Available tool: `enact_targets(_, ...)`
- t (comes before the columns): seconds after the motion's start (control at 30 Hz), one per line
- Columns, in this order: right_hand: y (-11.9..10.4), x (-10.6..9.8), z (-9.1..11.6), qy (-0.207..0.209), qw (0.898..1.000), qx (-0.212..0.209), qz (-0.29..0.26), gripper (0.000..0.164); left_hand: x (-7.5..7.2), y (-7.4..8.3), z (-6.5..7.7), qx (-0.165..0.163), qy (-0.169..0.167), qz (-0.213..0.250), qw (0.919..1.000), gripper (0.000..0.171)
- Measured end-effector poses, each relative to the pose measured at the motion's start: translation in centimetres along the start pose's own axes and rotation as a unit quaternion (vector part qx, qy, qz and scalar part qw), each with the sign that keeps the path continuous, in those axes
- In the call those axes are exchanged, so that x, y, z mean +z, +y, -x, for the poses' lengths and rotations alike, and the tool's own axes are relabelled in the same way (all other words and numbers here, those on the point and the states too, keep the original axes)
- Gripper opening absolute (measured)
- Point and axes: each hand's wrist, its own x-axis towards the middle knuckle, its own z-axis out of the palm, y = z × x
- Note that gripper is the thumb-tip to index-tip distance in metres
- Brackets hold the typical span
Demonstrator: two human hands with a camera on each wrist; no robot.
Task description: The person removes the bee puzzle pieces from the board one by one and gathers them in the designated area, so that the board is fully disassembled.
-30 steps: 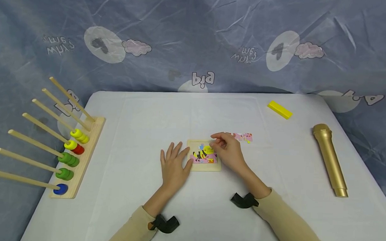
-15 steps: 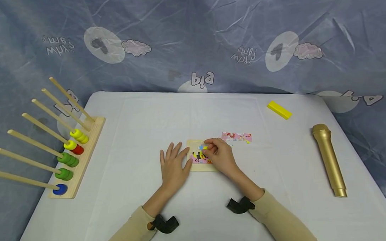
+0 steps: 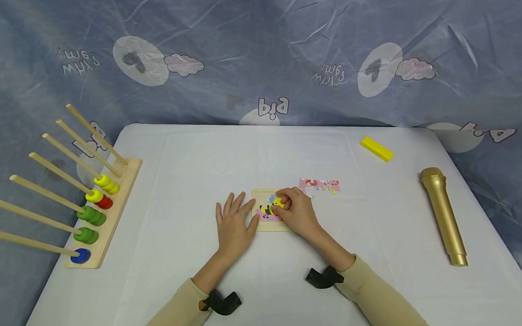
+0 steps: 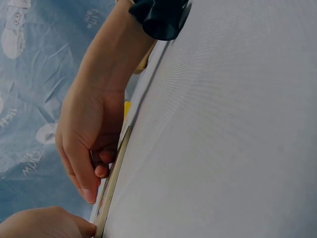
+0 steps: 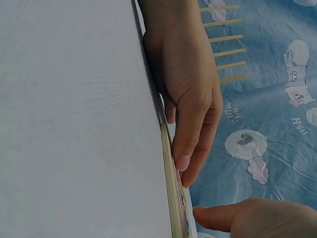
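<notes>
A small wooden puzzle tray (image 3: 265,227) with a bee picture lies mid-table. My left hand (image 3: 235,231) rests beside it with fingers spread, thumb and forefinger at its left edge. Over the tray's right half, my right hand (image 3: 301,213) has bent fingers, thumb and forefinger on either side of a yellow puzzle piece (image 3: 279,201) of the bee. That hand hides the right part of the picture. Loose pink puzzle pieces (image 3: 318,184) lie in a row behind the tray. Seen edge-on in the left wrist view, the tray (image 4: 113,178) lies flat under the right fingertips.
A wooden bead stand (image 3: 121,196) with slanting pegs and coloured beads occupies the left side. At the right lies a gold microphone (image 3: 444,217), with a yellow block (image 3: 376,149) at the back right. A patterned blue cloth (image 3: 248,47) hangs behind the white table (image 3: 200,161).
My right hand has moved left and slightly down over the bee, uncovering more of the loose pieces, then stayed nearly in place. My left hand has not moved.
</notes>
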Motion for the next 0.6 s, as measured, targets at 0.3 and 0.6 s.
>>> enact_targets(0.3, -0.6, 0.32, 0.07, -0.016, 0.997, 0.005, 0.075, 0.031, 0.2, -0.2, -0.07, 0.002, 0.002, 0.002, 1.0, 0.037)
enact_targets(0.6, -0.93, 0.13, -0.01, -0.035, 0.996, 0.002, 0.087, 0.03, 0.28, -0.3, -0.15, 0.001, 0.003, 0.0, 1.0, 0.037)
